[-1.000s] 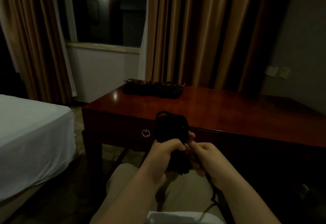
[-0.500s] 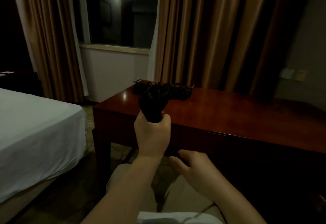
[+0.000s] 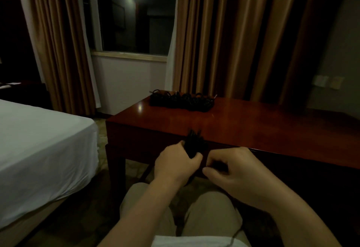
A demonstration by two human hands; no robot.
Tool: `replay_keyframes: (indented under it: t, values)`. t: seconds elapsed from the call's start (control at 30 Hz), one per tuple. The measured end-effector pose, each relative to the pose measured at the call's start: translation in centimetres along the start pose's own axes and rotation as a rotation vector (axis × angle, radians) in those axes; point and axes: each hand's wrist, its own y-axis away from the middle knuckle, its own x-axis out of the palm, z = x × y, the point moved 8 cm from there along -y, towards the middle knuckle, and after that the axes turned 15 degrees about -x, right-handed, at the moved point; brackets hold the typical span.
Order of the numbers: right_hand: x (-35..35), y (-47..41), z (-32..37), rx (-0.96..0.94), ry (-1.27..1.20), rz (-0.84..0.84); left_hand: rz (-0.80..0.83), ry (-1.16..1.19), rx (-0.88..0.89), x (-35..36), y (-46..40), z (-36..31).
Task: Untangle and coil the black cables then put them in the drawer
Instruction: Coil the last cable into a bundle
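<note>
Head camera looked down over my lap at the desk (image 3: 243,128), its near edge running across the middle of the view. My left hand (image 3: 176,164) was curled tight round a coiled bundle of black cable (image 3: 193,143), the loops sticking up out of my fist at about twelve o'clock from the knuckles, right against the front edge of the desk. My right hand (image 3: 236,168) sat just beside it at three o'clock, fingers curled in against the dark drawer front (image 3: 229,150) under the desktop; whether they gripped a pull there or only pressed on the wood, I could not tell, since that spot was in shadow. The drawer showed only as a thin line below the desktop.

At twelve o'clock from my hands, well apart at the far edge of the desk, lay the pile of black cables (image 3: 182,100), several loops heaped side by side with a few plug ends poking out.

At nine o'clock stood the bed (image 3: 42,149) with its white sheet. Behind the desk hung tan curtains (image 3: 229,38) on either side of a dark window (image 3: 136,17). My knees in light trousers (image 3: 212,213) filled the bottom of the view.
</note>
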Motion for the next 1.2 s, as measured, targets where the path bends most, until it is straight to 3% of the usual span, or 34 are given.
replay_keyframes:
  t: [0.2,0.37,0.47,0.6,0.77,0.87,1.0,1.1,1.2]
  values:
    - [-2.1,0.3,-3.9,0.11,-0.39,-0.181,0.496,0.242,-0.056,3.8,1.2,0.0]
    - [-2.4,0.2,-5.8,0.137,-0.539,-0.366,0.732,0.314,-0.018,4.9,3.6,-1.5]
    - [-2.5,0.4,-7.1,0.09,-0.551,-0.557,0.771,0.492,0.011,4.5,4.1,-2.2]
    - [0.5,2.0,-10.3,0.137,-0.548,-0.734,0.694,0.883,0.006,2.5,3.1,-2.3]
    - [5.9,1.2,-10.3,0.234,-0.577,-0.519,0.589,0.975,-0.036,2.0,2.2,-1.1]
    - [6.3,0.6,-9.4,0.241,-0.601,-0.476,0.516,1.024,-0.05,1.5,2.3,-0.7]
    - [7.0,0.2,-9.0,0.269,-0.6,-0.419,0.485,1.312,-0.2,1.4,2.3,-0.7]
    - [8.1,0.4,-8.9,0.334,-0.533,-0.297,0.257,1.529,-0.31,0.2,1.1,0.3]
    - [9.4,0.3,-7.3,0.283,-0.39,-0.018,-0.042,1.415,-0.366,-1.4,0.2,2.1]
